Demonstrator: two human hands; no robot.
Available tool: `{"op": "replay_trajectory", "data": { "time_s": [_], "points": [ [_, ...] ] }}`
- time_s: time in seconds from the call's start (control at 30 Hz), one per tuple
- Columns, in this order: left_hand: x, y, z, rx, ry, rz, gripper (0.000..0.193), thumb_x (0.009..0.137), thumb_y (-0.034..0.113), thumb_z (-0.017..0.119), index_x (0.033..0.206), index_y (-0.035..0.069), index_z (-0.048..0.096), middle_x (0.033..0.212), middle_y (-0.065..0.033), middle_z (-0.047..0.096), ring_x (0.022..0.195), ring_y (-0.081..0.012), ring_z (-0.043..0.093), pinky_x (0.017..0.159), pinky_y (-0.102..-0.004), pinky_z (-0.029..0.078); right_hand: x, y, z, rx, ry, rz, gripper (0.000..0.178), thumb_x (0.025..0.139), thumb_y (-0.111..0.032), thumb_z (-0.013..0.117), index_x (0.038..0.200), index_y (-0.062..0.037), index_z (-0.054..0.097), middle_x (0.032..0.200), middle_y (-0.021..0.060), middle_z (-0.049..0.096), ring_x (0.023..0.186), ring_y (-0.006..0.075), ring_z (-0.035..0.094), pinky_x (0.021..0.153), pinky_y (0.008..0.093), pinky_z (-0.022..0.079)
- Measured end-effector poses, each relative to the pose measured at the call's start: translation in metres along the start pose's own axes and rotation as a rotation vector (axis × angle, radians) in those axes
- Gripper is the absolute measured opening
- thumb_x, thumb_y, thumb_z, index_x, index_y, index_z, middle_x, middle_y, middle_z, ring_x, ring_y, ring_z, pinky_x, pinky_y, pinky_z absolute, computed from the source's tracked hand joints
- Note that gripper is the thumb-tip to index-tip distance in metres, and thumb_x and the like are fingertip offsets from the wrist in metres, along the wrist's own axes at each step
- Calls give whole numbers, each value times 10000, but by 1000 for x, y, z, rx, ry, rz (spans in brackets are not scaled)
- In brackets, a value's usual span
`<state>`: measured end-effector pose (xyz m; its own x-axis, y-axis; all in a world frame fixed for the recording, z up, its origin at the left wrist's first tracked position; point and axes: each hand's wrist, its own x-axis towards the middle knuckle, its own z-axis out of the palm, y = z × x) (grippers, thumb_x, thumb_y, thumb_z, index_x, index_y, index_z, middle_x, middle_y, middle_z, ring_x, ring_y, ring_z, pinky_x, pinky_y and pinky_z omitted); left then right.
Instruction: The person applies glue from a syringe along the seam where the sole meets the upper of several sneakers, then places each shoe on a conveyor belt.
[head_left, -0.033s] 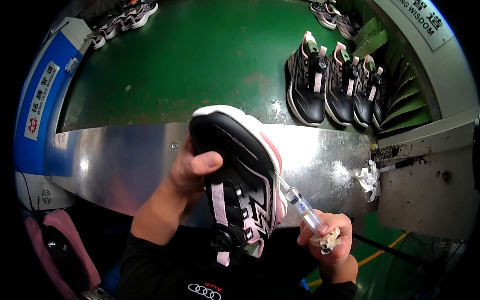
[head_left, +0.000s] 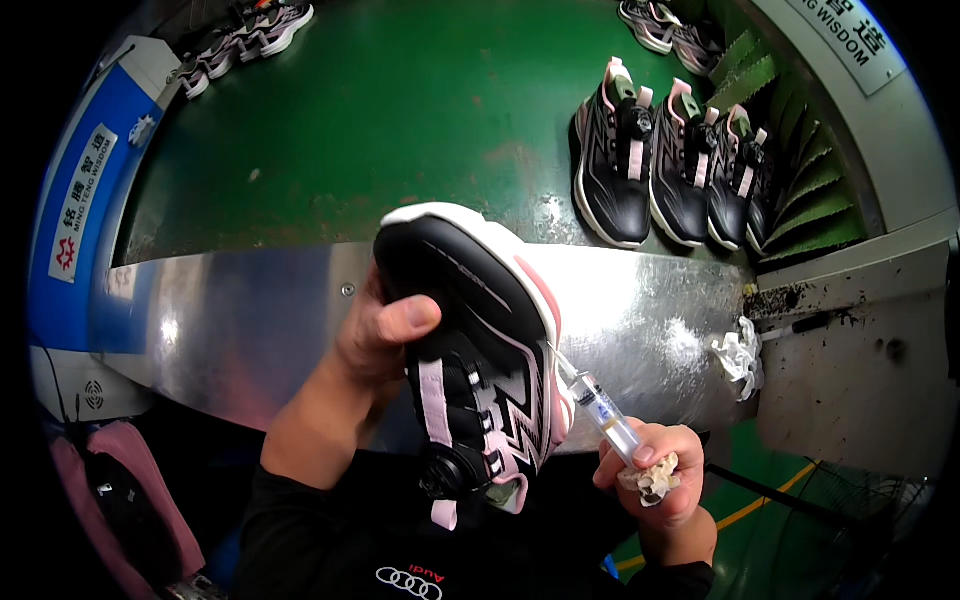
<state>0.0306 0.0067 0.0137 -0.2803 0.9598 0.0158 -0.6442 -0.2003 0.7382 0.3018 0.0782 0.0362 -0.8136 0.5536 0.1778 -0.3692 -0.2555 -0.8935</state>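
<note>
My left hand (head_left: 385, 325) grips a black sneaker (head_left: 470, 290) by its forefoot, thumb on the upper and the other fingers hidden behind. The shoe is tilted, white-and-pink sole edge facing right, toe pointing away from me. Pink straps and a round black dial (head_left: 452, 472) sit at its near end. In my right hand (head_left: 665, 465) is a clear plastic syringe (head_left: 608, 420), its thin tip touching or very close to the seam between upper and sole. Crumpled, yellowish-white dried material (head_left: 655, 480) clings around the syringe's rear end, between my fingers.
Beyond the metal ledge (head_left: 250, 340), several similar sneakers (head_left: 612, 170) stand on the green surface (head_left: 400, 110) at right. More shoes (head_left: 250, 40) sit far left. White crumpled material (head_left: 738, 358) and a brush-like tool (head_left: 805, 326) lie at the ledge's right end. A blue machine housing (head_left: 85, 210) borders the left.
The sneaker and my left hand have shifted very slightly up and to the left. My right hand and the syringe are almost unmoved.
</note>
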Motion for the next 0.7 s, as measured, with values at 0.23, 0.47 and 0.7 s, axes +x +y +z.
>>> {"op": "replay_trajectory", "data": {
  "time_s": [0.23, 0.47, 0.7],
  "points": [
    [9, 0, 11, -74, 87, 5, 629, 666, 268, 702, 1196, -4, 500, 1090, -173, 601, 964, -273, 627, 863, -371, 525, -15, 13, -11, 21, -35, 25, 542, 797, -453, 680, 1076, 1, 580, 811, 182, 626, 712, 226, 572, 633, 314, 444],
    [7, -8, -3, -219, 201, -73, 546, 736, 271, 668, 1166, -35, 530, 1071, -175, 628, 942, -272, 640, 868, -387, 524, -30, 15, -15, -5, -76, 22, 489, 819, -410, 674, 1048, 14, 596, 768, 162, 639, 632, 193, 522, 571, 302, 392],
    [9, -8, -6, -236, 265, -73, 509, 759, 295, 651, 1135, -33, 557, 1059, -171, 635, 926, -267, 641, 853, -391, 526, -44, 13, -14, -112, -77, 57, 460, 816, -490, 638, 986, -64, 600, 701, 72, 629, 602, 230, 627, 606, 328, 397]
  ]
}}
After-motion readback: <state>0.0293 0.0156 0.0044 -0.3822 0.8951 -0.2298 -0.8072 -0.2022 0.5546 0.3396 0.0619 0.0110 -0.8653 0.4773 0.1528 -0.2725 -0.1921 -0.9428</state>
